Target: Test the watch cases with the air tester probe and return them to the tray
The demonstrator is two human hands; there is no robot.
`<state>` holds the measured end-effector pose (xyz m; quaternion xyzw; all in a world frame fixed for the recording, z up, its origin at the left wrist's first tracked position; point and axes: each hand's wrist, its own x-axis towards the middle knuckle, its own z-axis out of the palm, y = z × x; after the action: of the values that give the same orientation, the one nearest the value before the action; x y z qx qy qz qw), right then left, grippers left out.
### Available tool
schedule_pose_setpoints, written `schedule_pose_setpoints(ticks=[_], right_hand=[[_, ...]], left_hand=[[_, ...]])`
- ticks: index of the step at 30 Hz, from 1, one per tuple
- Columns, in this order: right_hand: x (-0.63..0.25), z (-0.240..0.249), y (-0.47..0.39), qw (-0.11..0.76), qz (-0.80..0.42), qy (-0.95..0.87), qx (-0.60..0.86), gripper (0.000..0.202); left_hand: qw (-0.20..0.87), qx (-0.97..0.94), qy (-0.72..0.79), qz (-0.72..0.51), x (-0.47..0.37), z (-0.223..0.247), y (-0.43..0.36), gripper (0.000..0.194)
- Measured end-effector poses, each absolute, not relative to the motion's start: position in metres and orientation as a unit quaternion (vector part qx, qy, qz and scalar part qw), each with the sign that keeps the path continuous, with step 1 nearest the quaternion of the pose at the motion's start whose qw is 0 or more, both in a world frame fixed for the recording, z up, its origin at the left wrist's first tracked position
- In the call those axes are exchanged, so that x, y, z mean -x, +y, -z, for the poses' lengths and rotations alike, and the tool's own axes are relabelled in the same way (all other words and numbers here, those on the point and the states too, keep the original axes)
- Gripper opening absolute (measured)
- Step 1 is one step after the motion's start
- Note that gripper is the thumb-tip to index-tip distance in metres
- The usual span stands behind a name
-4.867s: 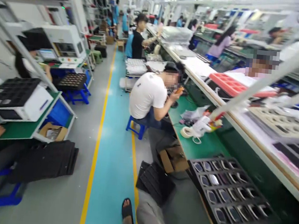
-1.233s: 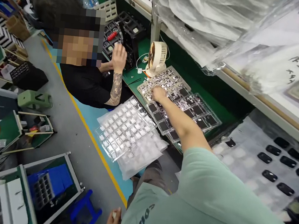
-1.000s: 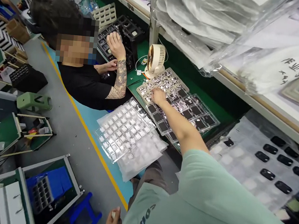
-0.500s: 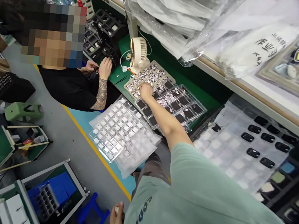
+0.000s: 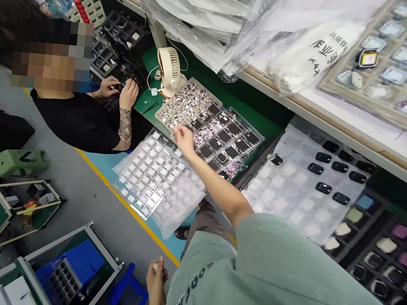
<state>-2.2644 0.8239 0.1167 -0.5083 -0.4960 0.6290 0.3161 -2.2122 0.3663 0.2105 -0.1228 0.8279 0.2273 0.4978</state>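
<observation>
Left of the beige moulded compartment tray, a co-worker sits in a black T-shirt; below-left of that tray lies a thin, glossy clear blister tray of rounded white squares, frosted film partly over it; a smooth green bench top borders the tray's left side, with a ribbed cream fan by its upper-left corner; well below the tray, the left hand pinches a small white piece; at the tray's lower edge the right hand has its fingers bent downward, whether around anything I cannot tell; jumbled silvery-white pieces fill the tray's pockets; right of it, a clear-rimmed tray holds flat dark rectangles; farther right, a white shelf edge overhangs, narrowing the room above.
</observation>
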Motion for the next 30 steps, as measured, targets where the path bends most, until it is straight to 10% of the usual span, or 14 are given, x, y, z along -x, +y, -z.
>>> schedule_pose_setpoints(ticks=[9, 13, 19, 30], right_hand=[[2.201, -0.223, 0.661, 0.199, -0.881, -0.360, 0.235, 0.050], [2.189, -0.283, 0.603, 0.087, -0.918, -0.371, 0.110, 0.049], [2.163, -0.344, 0.476, -0.046, -0.911, -0.409, 0.001, 0.048], [2.065, -0.370, 0.153, -0.343, -0.715, -0.549, -0.265, 0.027]], left_hand=[[0.355, 0.153, 0.815, -0.431, 2.186, -0.216, 0.328, 0.040], [0.271, 0.231, 0.768, -0.532, 2.154, -0.217, 0.285, 0.049], [0.137, 0.338, 0.630, -0.685, 2.067, -0.239, 0.180, 0.072], [-0.286, 0.394, 0.331, -0.808, 1.852, -0.338, -0.002, 0.027]])
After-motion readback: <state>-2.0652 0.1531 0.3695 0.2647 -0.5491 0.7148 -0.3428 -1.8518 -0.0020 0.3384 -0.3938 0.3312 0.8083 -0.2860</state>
